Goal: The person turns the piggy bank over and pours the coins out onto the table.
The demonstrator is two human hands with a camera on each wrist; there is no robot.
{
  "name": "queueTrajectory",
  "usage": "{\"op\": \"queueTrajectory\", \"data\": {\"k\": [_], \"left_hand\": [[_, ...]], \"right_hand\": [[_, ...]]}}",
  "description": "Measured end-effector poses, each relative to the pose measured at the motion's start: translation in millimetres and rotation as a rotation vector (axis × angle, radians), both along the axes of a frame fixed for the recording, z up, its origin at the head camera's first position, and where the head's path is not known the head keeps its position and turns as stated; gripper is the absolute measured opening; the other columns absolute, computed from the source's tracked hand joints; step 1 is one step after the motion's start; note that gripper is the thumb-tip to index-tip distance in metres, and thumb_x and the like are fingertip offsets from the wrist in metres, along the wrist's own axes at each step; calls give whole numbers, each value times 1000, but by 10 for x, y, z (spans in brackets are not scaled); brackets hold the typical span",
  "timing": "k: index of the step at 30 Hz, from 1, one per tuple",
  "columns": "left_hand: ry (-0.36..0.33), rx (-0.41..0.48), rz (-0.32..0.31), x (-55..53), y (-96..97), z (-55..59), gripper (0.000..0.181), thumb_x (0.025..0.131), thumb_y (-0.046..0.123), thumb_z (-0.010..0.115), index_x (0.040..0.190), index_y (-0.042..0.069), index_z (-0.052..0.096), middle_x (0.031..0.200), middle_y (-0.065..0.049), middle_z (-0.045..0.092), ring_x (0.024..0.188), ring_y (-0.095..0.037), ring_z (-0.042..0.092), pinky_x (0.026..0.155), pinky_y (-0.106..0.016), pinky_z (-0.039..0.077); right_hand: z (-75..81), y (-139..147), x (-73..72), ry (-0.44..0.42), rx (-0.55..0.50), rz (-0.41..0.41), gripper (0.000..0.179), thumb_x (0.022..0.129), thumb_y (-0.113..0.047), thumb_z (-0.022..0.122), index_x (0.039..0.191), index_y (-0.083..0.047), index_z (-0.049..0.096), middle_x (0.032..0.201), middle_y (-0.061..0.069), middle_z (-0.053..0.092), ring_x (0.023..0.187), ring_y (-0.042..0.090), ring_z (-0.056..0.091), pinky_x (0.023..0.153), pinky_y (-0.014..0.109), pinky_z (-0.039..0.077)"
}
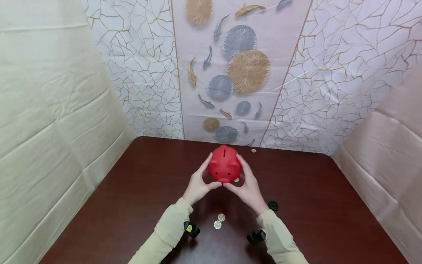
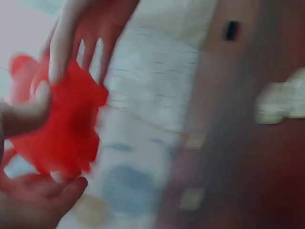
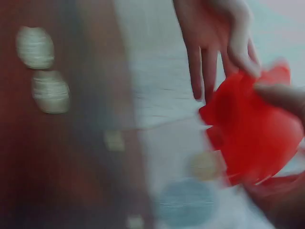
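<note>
Between both hands is a red piggy bank (image 1: 225, 165), its coin slot on top and its snout turned toward the wearer. My left hand (image 1: 197, 186) grips its left side, thumb at the snout. The right hand (image 1: 251, 189) holds the opposite side in the same way, and the two thumbs nearly meet in front. Both wrist views show the piggy bank (image 2: 66, 119) raised above the table, with its short feet visible and some blur. In the right wrist view the piggy bank (image 3: 257, 129) has fingers on it from both sides.
Two coins (image 1: 217, 224) lie close together on the dark brown table (image 1: 148, 205) between the forearms. Another coin (image 1: 236, 180) shows beside the piggy bank, and one more coin (image 1: 253, 150) is near the far edge. A black round cap (image 1: 273, 205) lies by the right wrist.
</note>
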State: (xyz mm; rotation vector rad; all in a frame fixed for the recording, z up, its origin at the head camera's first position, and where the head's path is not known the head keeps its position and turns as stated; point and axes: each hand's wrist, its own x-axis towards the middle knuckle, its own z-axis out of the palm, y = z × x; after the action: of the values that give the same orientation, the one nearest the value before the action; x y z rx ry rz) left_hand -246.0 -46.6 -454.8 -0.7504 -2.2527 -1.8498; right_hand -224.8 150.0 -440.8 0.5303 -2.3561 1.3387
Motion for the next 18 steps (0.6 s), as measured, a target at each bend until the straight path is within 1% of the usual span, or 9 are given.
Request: {"op": "queueTrajectory", "data": {"k": [2,3,4,6,9,11,13,16,18], "left_hand": [[-65,11,-17,-22,12,-102,94,78,1,78,154,16,25,152,-19,39,124,-40,56,93,-46,54],[-78,-1,-18,-34,13,-147,93,79,2,77,154,15,25,152,-20,38,124,-41,56,97,-48,52],[-84,-14,-25,-35,6,-166,92,79,2,77,154,14,25,152,-21,38,124,-42,56,96,-49,52],[-90,-31,-18,-28,-10,-173,91,79,5,77,154,17,26,152,-19,39,123,-42,56,97,-50,51],[-61,-34,-6,-1,-32,-110,90,79,8,78,153,22,28,152,-16,40,123,-41,57,98,-50,51],[-74,-6,-7,78,-35,-69,91,79,8,78,153,25,29,152,-13,41,123,-39,58,98,-50,51],[-103,33,-14,129,-34,15,90,80,7,78,153,27,29,154,-9,38,126,-37,56,99,-48,51],[-171,69,-12,95,-28,-13,87,82,5,75,152,27,30,156,-8,35,127,-39,54,101,-48,49],[-205,61,-20,46,-27,-83,84,83,6,74,153,24,30,158,-9,31,130,-40,51,104,-48,47]], "right_hand": [[-119,-17,-18,-85,-29,-13,96,73,-15,85,152,-16,30,149,16,42,126,36,53,97,46,52],[-169,-23,-30,-123,-35,-16,95,74,-16,85,152,-16,29,148,15,44,124,36,54,97,46,52],[-206,-27,-34,-148,-41,-21,95,74,-17,85,151,-15,30,146,16,45,122,36,55,96,47,53],[-246,-36,-37,-173,-56,-23,94,75,-18,84,152,-17,29,146,15,45,119,36,57,95,49,53],[-219,-62,-12,-133,-74,-24,94,75,-16,84,152,-18,29,146,14,45,121,36,56,96,49,52],[-200,-70,70,-69,-76,-37,95,74,-14,84,151,-18,30,150,12,41,127,34,51,98,45,52],[-104,-108,150,-20,-77,-52,93,73,-10,84,150,-14,32,150,13,41,129,33,50,99,45,51],[-155,-111,96,-27,-71,-65,92,72,-14,85,149,-16,35,146,13,46,123,33,56,96,45,53],[-243,-100,39,-91,-65,-62,92,73,-19,85,149,-18,34,141,13,51,116,35,60,92,50,54]]}}
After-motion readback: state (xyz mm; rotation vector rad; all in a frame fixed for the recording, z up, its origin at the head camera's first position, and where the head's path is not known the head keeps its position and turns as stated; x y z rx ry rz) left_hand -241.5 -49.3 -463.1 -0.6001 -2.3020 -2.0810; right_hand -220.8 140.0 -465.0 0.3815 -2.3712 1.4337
